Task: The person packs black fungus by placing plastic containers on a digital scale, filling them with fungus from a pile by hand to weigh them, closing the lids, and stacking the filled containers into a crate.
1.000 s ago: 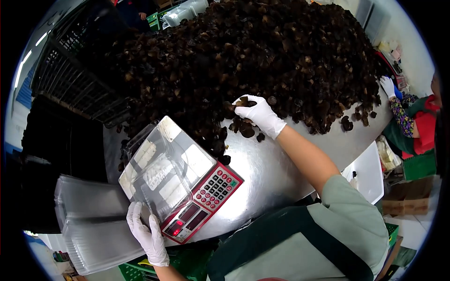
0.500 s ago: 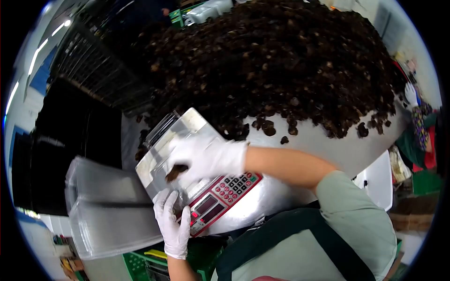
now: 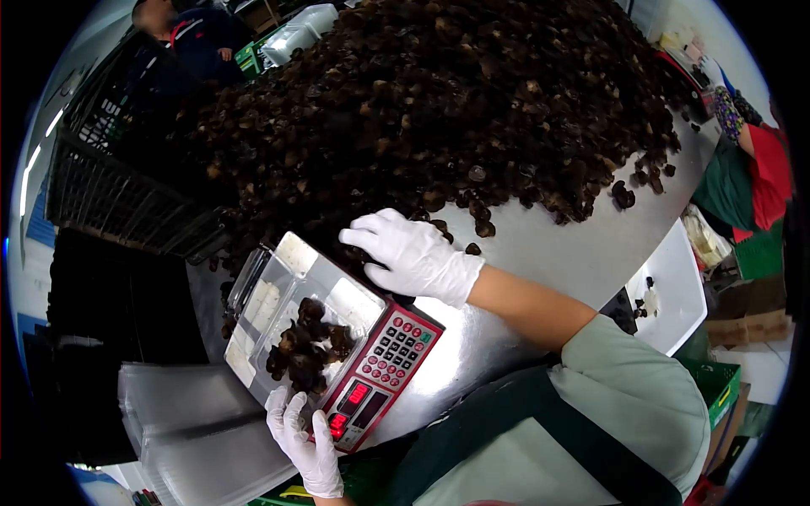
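Observation:
A red and white scale [image 3: 390, 358] with lit red digits stands on the metal table. On its plate lies a clear plastic box [image 3: 278, 295] holding several dark mushroom-like pieces [image 3: 305, 347]. My left hand [image 3: 302, 443], in a white glove, is at the box's near edge, fingers apart; nothing shows in it. My right hand [image 3: 412, 253], also gloved, hovers between the scale and the big dark heap [image 3: 439, 110], its fingers spread and nothing visible in them.
Stacked clear boxes [image 3: 202, 422] lie at the lower left. Black crates [image 3: 126, 202] stand at the left. A white tub [image 3: 675, 295] is at the right. One co-worker [image 3: 190, 42] is at the upper left, another [image 3: 751, 169] at the right.
My right hand went from the heap to the box with dark pieces and has now moved back toward the heap without them. The pieces lie in the box. My left hand stays beside it.

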A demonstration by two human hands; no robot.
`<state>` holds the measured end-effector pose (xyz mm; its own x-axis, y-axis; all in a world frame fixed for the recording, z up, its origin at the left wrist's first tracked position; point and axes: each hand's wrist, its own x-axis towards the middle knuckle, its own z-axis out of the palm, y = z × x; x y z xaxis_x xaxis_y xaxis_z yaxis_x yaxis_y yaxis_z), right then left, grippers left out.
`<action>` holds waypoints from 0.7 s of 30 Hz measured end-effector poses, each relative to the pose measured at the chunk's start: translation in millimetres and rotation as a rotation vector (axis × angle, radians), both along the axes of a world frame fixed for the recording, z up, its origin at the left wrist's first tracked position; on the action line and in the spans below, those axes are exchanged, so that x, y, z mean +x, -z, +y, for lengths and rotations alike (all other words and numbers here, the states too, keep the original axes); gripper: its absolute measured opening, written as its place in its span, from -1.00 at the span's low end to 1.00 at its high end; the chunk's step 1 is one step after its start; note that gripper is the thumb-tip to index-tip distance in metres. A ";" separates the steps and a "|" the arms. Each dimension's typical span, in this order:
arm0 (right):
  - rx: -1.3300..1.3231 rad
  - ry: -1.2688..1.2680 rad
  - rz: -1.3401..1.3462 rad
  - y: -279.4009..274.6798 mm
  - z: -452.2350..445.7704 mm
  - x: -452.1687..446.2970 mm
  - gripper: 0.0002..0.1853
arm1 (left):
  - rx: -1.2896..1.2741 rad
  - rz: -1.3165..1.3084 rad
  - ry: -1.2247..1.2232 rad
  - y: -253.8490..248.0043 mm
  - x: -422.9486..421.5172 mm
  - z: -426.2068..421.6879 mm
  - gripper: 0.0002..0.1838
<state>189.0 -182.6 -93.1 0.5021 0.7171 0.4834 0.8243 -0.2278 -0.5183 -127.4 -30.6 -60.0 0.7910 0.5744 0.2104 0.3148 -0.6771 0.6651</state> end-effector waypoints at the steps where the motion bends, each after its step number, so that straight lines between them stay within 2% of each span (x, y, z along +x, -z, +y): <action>1: -0.152 -0.027 -0.071 22.6 -13.6 3.2 -0.33 | 0.000 0.003 -0.006 -1.6 0.6 -0.7 -0.64; 2: -0.305 -0.054 -0.141 35.7 -23.1 2.1 -0.16 | 0.001 0.005 -0.012 -1.6 1.2 -1.2 -0.64; 3: -0.544 -0.113 -0.026 37.0 -25.1 -3.3 0.04 | -0.010 -0.003 -0.004 1.2 -0.7 0.9 -0.65; 7: -0.644 -0.144 -0.021 43.1 0.5 -1.7 0.11 | -0.058 -0.025 0.032 10.2 -3.1 4.7 -0.70; 10: -0.642 -0.168 0.031 45.3 17.1 9.2 0.04 | 0.013 0.004 0.047 14.7 -5.0 9.8 -0.70; 11: -0.522 -0.135 -0.061 65.4 22.4 10.4 -0.10 | 0.042 0.011 0.047 15.8 -5.4 10.5 -0.70; 12: -0.517 -0.135 -0.058 67.4 26.4 15.4 -0.10 | 0.071 0.018 0.046 16.5 -5.3 10.8 -0.70; 14: -0.488 -0.153 -0.001 69.9 35.0 28.6 -0.34 | 0.077 -0.002 0.042 18.7 -3.1 10.4 -0.70; 15: -0.425 -0.082 -0.071 73.0 37.5 29.2 -0.59 | 0.079 -0.021 0.039 17.3 -1.1 9.2 -0.70; 16: -0.448 -0.016 -0.050 76.8 37.6 26.9 -0.74 | 0.084 -0.018 0.032 16.6 1.2 8.4 -0.70; 18: -0.327 0.088 -0.094 85.1 29.9 27.2 -0.80 | 0.218 0.027 0.049 12.6 3.0 6.5 -0.72; 20: -0.086 0.045 -0.016 114.8 25.8 41.8 -0.81 | 0.263 0.002 0.078 6.7 7.7 4.2 -0.67; 21: -0.216 0.051 0.040 106.3 17.9 50.3 -0.80 | 0.238 0.016 0.053 6.0 7.6 3.9 -0.63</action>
